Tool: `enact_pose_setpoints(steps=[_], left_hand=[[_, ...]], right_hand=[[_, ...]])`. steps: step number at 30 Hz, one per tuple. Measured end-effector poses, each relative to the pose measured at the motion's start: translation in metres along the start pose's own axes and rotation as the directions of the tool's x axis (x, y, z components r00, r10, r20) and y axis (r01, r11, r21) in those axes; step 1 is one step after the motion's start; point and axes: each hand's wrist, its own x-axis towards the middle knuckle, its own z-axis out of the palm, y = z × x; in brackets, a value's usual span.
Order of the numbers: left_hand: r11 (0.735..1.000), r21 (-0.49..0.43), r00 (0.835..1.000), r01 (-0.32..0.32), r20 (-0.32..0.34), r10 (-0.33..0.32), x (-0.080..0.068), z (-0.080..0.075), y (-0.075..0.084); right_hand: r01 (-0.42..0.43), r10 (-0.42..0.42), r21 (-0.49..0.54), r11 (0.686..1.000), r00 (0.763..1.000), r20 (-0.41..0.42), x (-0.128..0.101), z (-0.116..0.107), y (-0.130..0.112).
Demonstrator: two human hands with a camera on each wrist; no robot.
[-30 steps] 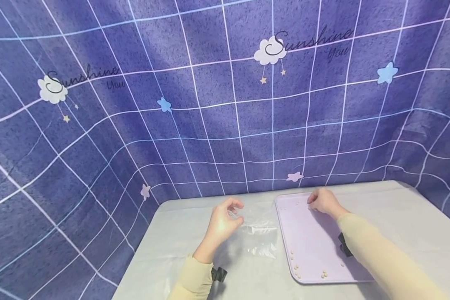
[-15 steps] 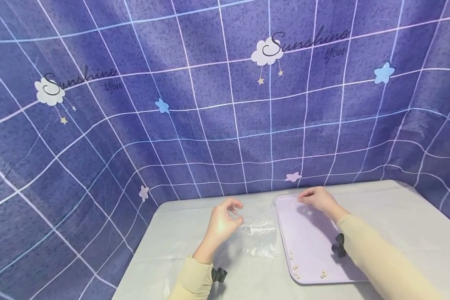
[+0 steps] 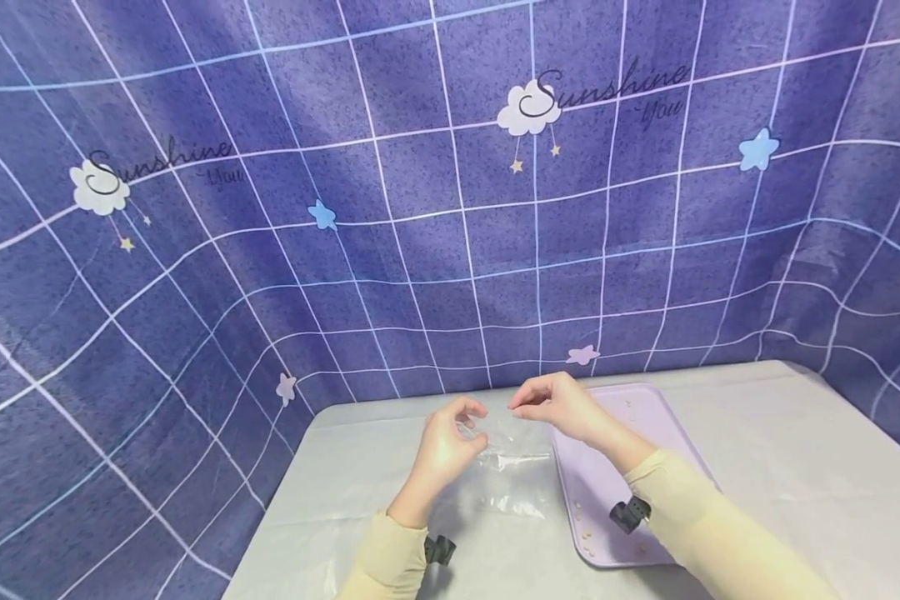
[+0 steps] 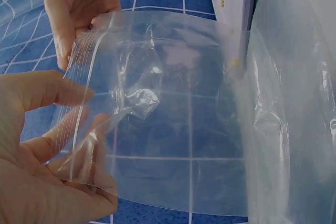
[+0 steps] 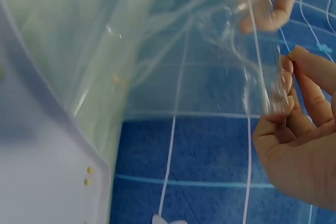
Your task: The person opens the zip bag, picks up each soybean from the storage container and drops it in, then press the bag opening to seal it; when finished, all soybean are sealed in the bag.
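Note:
A clear zip bag (image 4: 173, 103) spreads between the hands, its zip strip toward the fingers. My left hand (image 3: 446, 442) grips the bag's mouth; in the left wrist view its thumb and fingers (image 4: 42, 95) are curled about the mouth and hold it apart. My right hand (image 3: 562, 406) is at the same mouth, close to the left. Between its thumb and forefinger it pinches a small yellow soybean (image 5: 292, 55), while its lower fingers (image 5: 286, 106) overlap the bag's edge. Another yellow bean (image 4: 234, 63) shows through the bag's far end.
Right of the bag, a lilac tray (image 3: 592, 467) lies on the grey-covered table (image 3: 360, 475). Several soybeans (image 3: 587, 536) are scattered along its near left corner, others at its far end. A blue checked curtain (image 3: 420, 250) hangs behind and at the left.
The right hand has lifted off the tray's far end and moved left to the bag's mouth with a soybean in its fingertips. The left hand has stayed put.

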Motion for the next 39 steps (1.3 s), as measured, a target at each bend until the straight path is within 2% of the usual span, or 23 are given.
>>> enact_pose_setpoints(steps=[3, 5, 9, 12, 14, 18, 22, 24, 26, 29, 32, 35, 39], left_hand=[[1.000, -0.003, 1.000, 0.001, 0.010, -0.001, -0.001, 0.001, 0.001], [1.000, -0.004, 1.000, 0.001, 0.012, -0.001, -0.002, 0.001, 0.001], [1.000, -0.003, 1.000, 0.005, 0.005, -0.005, -0.002, 0.001, 0.001], [1.000, -0.001, 1.000, 0.012, -0.002, -0.012, -0.001, 0.001, -0.001], [1.000, 0.001, 1.000, 0.017, -0.003, -0.017, -0.001, 0.000, -0.001], [0.999, 0.016, 1.000, 0.028, -0.001, -0.028, 0.000, -0.001, -0.001], [0.999, 0.023, 0.999, 0.037, -0.001, -0.037, -0.001, -0.001, -0.001], [0.999, 0.020, 0.999, 0.040, 0.001, -0.040, -0.001, -0.001, -0.002], [0.999, 0.016, 0.999, 0.038, 0.003, -0.038, -0.001, -0.001, -0.002], [0.999, 0.018, 0.999, 0.037, 0.002, -0.037, -0.001, -0.001, -0.002], [0.999, 0.014, 0.999, 0.032, -0.004, -0.032, 0.000, -0.001, -0.001], [1.000, 0.008, 1.000, 0.025, -0.003, -0.025, 0.001, -0.001, -0.001], [1.000, 0.007, 1.000, 0.025, -0.001, -0.025, 0.000, 0.000, -0.002]], right_hand=[[0.041, -0.039, -0.083, 0.996, 0.999, 0.018, 0.002, 0.006, 0.000], [0.055, -0.053, -0.102, 0.993, 0.998, 0.024, 0.003, 0.008, 0.002], [0.030, -0.030, -0.036, 0.999, 1.000, 0.000, 0.006, 0.000, 0.006], [-0.055, 0.058, 0.067, 0.996, 0.997, -0.050, 0.008, -0.016, 0.015], [-0.137, 0.148, 0.130, 0.982, 0.985, -0.083, 0.009, -0.029, 0.025], [-0.288, 0.319, 0.224, 0.931, 0.941, -0.115, 0.008, -0.049, 0.055], [-0.396, 0.429, 0.258, 0.881, 0.899, -0.085, 0.005, -0.049, 0.092], [-0.447, 0.476, 0.243, 0.861, 0.876, -0.077, 0.003, -0.045, 0.108], [-0.481, 0.503, 0.201, 0.853, 0.861, -0.077, 0.002, -0.040, 0.120], [-0.496, 0.505, 0.101, 0.862, 0.858, -0.092, 0.003, -0.032, 0.132], [-0.485, 0.481, -0.003, 0.875, 0.869, -0.117, 0.006, -0.026, 0.141], [-0.479, 0.464, -0.083, 0.874, 0.872, -0.153, 0.009, -0.021, 0.148], [-0.430, 0.403, -0.176, 0.886, 0.900, -0.169, 0.010, -0.015, 0.151]])
